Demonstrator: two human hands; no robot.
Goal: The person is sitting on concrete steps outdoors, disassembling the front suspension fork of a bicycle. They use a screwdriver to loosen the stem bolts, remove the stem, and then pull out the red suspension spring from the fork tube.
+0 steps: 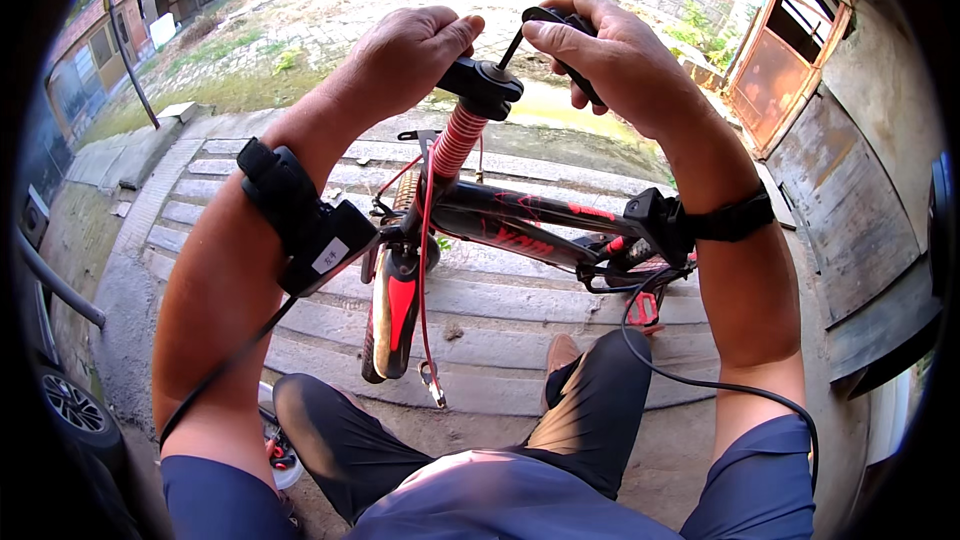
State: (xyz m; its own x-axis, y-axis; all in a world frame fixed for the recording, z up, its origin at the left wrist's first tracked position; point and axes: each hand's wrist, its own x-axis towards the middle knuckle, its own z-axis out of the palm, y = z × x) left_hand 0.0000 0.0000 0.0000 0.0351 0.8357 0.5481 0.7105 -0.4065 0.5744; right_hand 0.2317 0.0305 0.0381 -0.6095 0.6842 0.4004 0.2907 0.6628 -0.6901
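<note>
A small black and red bicycle frame (515, 215) stands before me, with a red-striped column (458, 143) rising to a black handlebar stem (483, 88). My left hand (425, 45) is closed around the left end of the stem, its thumb on top. In my right hand (590, 45) is a black folding hex key set (575, 60). One key points down from it, and its tip meets the bolt at the top of the stem. The fingers behind the tool are partly hidden. No handlebar shows in the stem.
A loose red cable (427, 290) hangs by the black and red mudguard (400, 310), a metal piece at its end. Further right is a red pedal (643, 310). A white tub (288, 465) with small parts stands by my left leg. Black devices (310, 230) with cords are strapped to both forearms.
</note>
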